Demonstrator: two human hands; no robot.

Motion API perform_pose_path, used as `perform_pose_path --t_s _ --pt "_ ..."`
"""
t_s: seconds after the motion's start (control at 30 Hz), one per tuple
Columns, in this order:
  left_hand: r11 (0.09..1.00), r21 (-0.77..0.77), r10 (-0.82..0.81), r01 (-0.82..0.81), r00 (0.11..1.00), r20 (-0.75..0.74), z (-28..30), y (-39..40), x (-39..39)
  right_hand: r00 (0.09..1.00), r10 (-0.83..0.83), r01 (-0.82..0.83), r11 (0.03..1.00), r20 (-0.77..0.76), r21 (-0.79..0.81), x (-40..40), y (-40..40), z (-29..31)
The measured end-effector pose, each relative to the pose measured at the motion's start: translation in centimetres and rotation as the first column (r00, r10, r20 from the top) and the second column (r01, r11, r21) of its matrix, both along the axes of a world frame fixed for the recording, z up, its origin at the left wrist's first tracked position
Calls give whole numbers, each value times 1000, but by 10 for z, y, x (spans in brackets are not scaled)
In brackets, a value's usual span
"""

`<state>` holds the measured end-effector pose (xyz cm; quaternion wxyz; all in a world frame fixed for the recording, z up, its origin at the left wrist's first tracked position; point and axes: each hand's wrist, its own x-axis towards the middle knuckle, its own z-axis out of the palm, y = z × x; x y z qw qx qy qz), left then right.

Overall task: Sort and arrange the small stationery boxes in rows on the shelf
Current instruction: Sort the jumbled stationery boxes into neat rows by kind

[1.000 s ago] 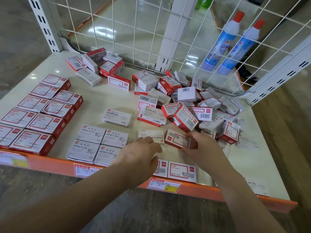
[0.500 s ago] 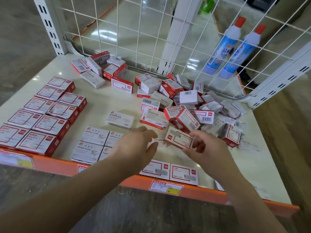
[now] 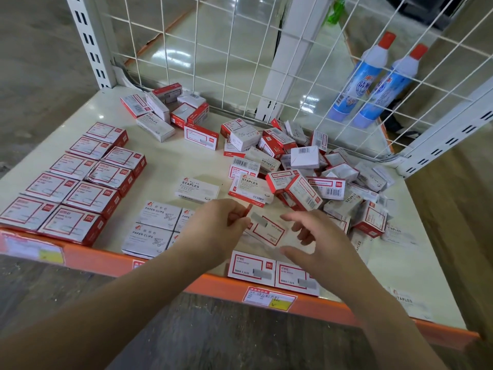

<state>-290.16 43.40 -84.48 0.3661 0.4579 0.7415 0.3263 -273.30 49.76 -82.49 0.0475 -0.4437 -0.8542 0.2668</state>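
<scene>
Box (image 3: 266, 228) in red and white hung tilted above the front of the shelf (image 3: 170, 156), pinched at its near-left end by the left hand (image 3: 213, 231). The right hand (image 3: 314, 244) hovered just beside it, fingers spread and loose, holding nothing. Below them two matching boxes (image 3: 274, 271) lay side by side at the orange edge. Paper-clip boxes (image 3: 154, 228) sat to the left, red boxes in rows (image 3: 74, 182) further left. A jumbled pile (image 3: 306, 172) crowded the space behind, near the wire grid (image 3: 240, 62).
</scene>
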Motion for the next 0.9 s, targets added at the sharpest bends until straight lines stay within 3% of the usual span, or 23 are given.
perform_pose_path --t_s 0.17,0.33,0.53,0.7,0.9 --pt "995 -62 -84 79 993 -85 7 1 -1 990 143 -142 990 17 -16 -12 13 9" --pt "989 -92 -124 112 984 -128 8 -1 1 987 151 -147 986 54 -80 -25 16 7" --pt "1000 -17 -2 1 997 -72 5 -2 -1 996 -29 18 991 -79 -132 -22 17 2" --pt "997 -68 -39 34 997 -62 3 -5 4 908 -272 208 953 -320 -220 -25 19 0" --pt "988 -108 -109 114 993 53 4 -7 14 861 -304 171 928 -409 -330 -30 13 0"
